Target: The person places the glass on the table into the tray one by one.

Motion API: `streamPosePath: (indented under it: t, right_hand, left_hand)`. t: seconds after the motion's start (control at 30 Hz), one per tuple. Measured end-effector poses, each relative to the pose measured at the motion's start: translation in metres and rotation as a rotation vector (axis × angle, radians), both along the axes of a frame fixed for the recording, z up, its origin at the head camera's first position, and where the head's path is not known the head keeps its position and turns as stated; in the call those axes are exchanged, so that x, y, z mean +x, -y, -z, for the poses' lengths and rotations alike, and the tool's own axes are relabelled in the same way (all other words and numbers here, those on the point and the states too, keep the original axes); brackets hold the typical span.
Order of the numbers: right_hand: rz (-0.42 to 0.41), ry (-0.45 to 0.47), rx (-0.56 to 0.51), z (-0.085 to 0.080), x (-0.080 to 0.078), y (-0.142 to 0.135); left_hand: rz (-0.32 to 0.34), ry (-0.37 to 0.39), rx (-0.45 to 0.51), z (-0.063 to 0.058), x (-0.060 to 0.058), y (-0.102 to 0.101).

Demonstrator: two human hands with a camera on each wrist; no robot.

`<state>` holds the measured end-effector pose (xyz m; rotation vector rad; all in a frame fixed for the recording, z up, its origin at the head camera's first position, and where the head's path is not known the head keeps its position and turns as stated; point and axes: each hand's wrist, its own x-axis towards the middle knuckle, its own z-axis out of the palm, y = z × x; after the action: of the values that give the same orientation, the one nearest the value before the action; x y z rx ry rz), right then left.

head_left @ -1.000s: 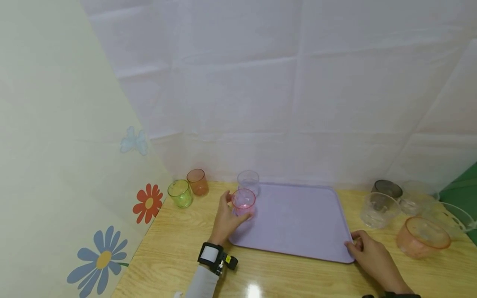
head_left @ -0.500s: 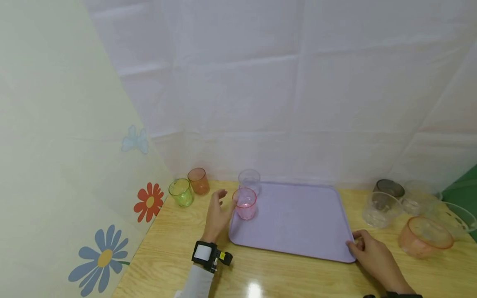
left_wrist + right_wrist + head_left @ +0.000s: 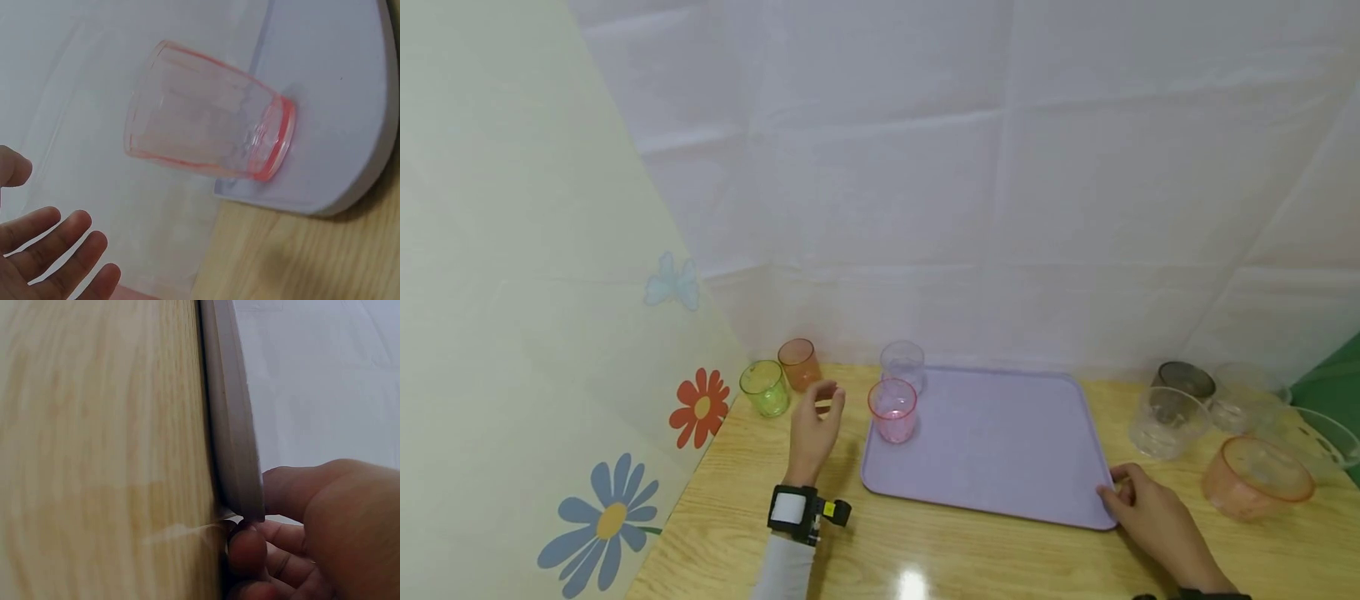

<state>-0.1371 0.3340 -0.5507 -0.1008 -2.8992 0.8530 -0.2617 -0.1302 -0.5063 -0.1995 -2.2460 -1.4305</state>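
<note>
- Head view: left hand (image 3: 814,435), raised over the wood-grain table (image 3: 1000,562), fingers loosely bent and curving toward the thumb, grip free.
- Left wrist: black strap (image 3: 807,527) with white patch (image 3: 788,508); yellow patch (image 3: 830,509) beside it, any marking too small to read. Grey sleeve (image 3: 784,571) below.
- Right hand (image 3: 1153,518): thumb and fingers pinch the near corner of the lilac tray (image 3: 1000,442), which lies flat between the hands.
- Pink tumbler (image 3: 893,419): upright on the tray, right of the left hand and apart from it; clear tumbler (image 3: 902,358) just behind.
- Orange tumbler (image 3: 800,365): just beyond the left fingertips; green tumbler (image 3: 765,392) to their left.
- Beyond the right hand: smoke-grey tumbler and large clear cup (image 3: 1159,437). To its right: orange bowl (image 3: 1251,492).
- Left wrist view: four fingers spread, tips separated, a detail the head view hides; past them, the pink tumbler's thick tinted base rests on the tray.
- Right wrist view: the tray's rim in profile, dark seam along the table, one digit against its upper side and others at the corner.
</note>
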Motion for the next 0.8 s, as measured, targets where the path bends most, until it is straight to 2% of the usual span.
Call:
streamPosePath:
  t: [0.23,0.47,0.8]
  right_hand:
    - [0.004,-0.012,-0.005,0.000,0.001,0.001]
    - [0.003,0.005,-0.009,0.000,0.001,0.000]
    - [0.004,0.011,-0.003,-0.001,0.001,0.001]
  left_hand:
    - [-0.069,-0.027,0.007,-0.006,0.001,0.015]
    - [-0.077,-0.032,0.025,-0.010,0.001,0.024]
    - [-0.117,-0.029,0.049,-0.008,0.001,0.044]
